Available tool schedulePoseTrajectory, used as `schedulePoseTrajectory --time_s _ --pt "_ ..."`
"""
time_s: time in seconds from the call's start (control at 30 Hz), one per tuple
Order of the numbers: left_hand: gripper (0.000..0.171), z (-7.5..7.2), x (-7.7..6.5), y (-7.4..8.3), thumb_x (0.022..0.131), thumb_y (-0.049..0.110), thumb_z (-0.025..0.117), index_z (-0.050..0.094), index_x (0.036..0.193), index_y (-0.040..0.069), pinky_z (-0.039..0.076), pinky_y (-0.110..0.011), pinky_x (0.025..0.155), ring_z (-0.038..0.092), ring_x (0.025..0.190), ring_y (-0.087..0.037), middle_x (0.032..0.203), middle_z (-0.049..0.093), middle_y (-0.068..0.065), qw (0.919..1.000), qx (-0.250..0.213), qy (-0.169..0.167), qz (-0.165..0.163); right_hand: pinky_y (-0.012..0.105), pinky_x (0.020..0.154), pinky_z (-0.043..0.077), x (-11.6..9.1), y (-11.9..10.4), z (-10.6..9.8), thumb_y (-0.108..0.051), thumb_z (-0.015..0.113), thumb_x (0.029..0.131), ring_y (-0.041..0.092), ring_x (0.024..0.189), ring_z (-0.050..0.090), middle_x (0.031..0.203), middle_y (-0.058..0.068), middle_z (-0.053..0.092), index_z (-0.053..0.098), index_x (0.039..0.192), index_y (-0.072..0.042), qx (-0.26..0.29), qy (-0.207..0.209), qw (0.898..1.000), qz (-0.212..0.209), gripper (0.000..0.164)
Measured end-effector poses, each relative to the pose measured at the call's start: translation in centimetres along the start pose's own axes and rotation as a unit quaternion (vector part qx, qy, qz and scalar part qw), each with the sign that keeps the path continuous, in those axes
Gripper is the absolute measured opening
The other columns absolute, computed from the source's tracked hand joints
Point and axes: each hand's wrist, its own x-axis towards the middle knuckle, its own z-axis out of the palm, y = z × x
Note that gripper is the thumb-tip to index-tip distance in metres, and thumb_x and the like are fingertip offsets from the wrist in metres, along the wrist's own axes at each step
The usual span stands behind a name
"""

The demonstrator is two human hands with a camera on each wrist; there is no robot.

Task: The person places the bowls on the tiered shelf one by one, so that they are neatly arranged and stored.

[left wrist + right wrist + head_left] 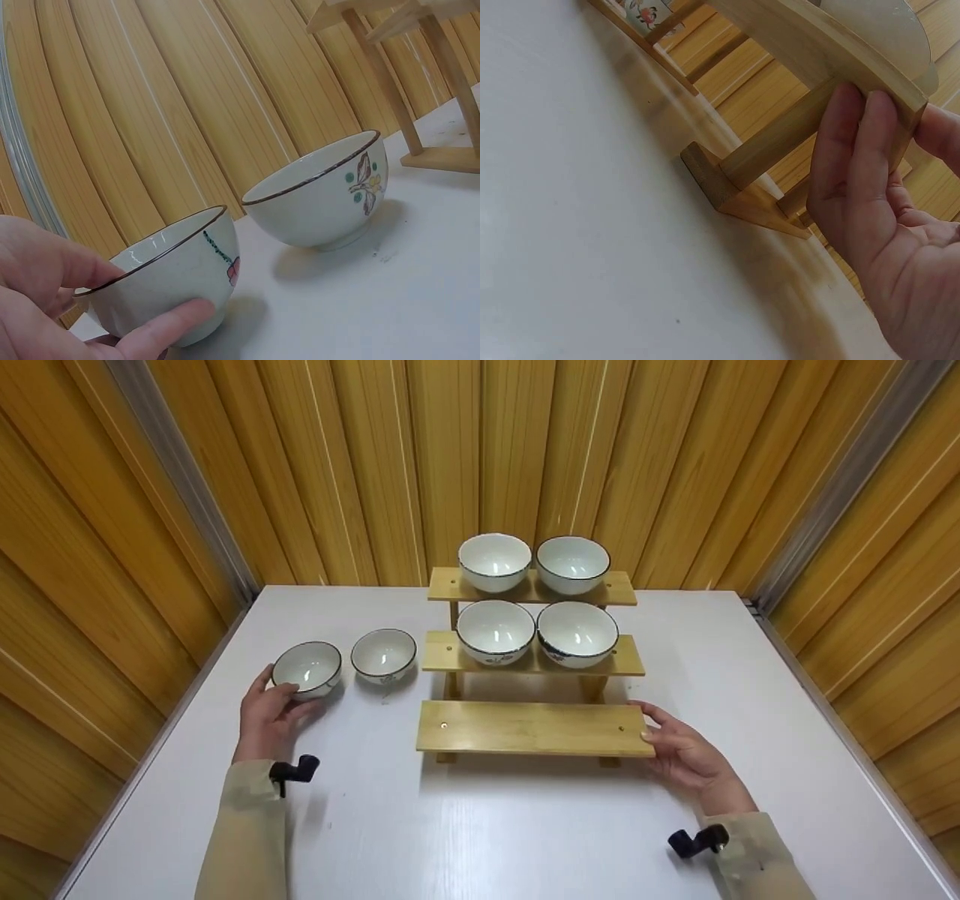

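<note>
At the left of the table, my left hand [271,711] grips a white bowl [307,666] with a dark rim, thumb at the rim and fingers against its side. In the left wrist view this bowl [169,281] shows a painted red flower. A second bowl [384,654] stands just to its right, with a leaf pattern on its side. My right hand [688,754] pinches the right end of the lowest shelf of a three-tier wooden stand [532,727]. The right wrist view shows the fingers [870,157] curled under that shelf's end, the thumb on top.
Two bowls [495,561] sit side by side on the stand's top tier, and two more bowls [496,630] on its middle tier. The lowest tier is bare wood. Wood-patterned walls [480,457] enclose the white table [480,840] at the back and sides.
</note>
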Motion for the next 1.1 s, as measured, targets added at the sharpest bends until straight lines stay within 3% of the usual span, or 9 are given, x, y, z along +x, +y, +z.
schedulePoseTrajectory --time_s 0.1,0.23,0.4,0.53,0.8,1.1 --pt "0.086 -0.2 -0.7 0.4 0.101 -0.007 0.046 0.012 0.165 0.038 0.053 -0.043 0.109 0.034 0.149 -0.032 0.175 -0.002 -0.007 0.9993 0.038 0.004 0.0 0.027 0.096 0.062 0.0 -0.1 0.0 0.011 0.021 0.106 0.022 0.118 0.067 0.141 0.008 0.059 0.03 0.151 -0.017 -0.002 -0.007 1.0 -0.001 0.054" --pt "0.082 0.0 -2.2 1.0 0.102 -0.001 0.05 0.015 0.165 0.039 0.059 -0.034 0.101 0.034 0.148 -0.033 0.175 -0.002 -0.005 0.9959 0.091 -0.002 0.003 0.026 0.091 0.062 -0.1 -0.2 -0.1 0.011 0.021 0.106 0.021 0.115 0.068 0.138 0.007 0.06 0.042 0.146 -0.02 -0.007 -0.006 1.0 -0.002 0.055" --pt "0.084 0.4 -4.5 1.6 0.103 -0.004 0.049 0.012 0.165 0.04 0.058 -0.042 0.103 0.025 0.151 -0.036 0.174 -0.01 -0.002 0.9949 0.084 -0.057 0.008 0.027 0.094 0.062 0.0 -0.3 -0.1 0.011 0.02 0.106 0.022 0.116 0.068 0.14 0.008 0.059 0.044 0.145 -0.021 -0.002 -0.008 1.0 0.0 0.056" --pt "0.083 0.9 -6.5 1.8 0.104 -0.004 0.049 0.012 0.165 0.039 0.058 -0.046 0.101 0.028 0.145 -0.036 0.173 -0.01 -0.002 0.9907 0.092 -0.099 0.014 0.027 0.093 0.063 0.0 -0.2 -0.1 0.01 0.022 0.106 0.021 0.116 0.068 0.14 0.008 0.059 0.042 0.147 -0.022 -0.002 -0.006 1.0 0.005 0.055" --pt "0.081 2.4 -9.8 1.6 0.102 -0.005 0.049 0.015 0.166 0.03 0.061 -0.043 0.098 0.044 0.132 -0.034 0.171 -0.002 -0.008 0.9757 0.138 -0.169 0.025 0.027 0.095 0.062 0.0 -0.1 -0.1 0.01 0.022 0.106 0.022 0.118 0.067 0.141 0.008 0.059 0.046 0.144 -0.023 -0.004 -0.01 1.0 0.005 0.057" --pt "0.076 4.7 -12.5 -0.5 0.1 -0.006 0.051 0.02 0.165 0.017 0.064 -0.047 0.093 0.06 0.116 -0.027 0.161 0.02 -0.022 0.9522 0.175 -0.247 0.042 0.027 0.094 0.062 0.1 -0.1 0.0 0.011 0.023 0.105 0.022 0.116 0.069 0.139 0.008 0.06 0.043 0.145 -0.02 -0.004 -0.009 1.0 -0.002 0.055"
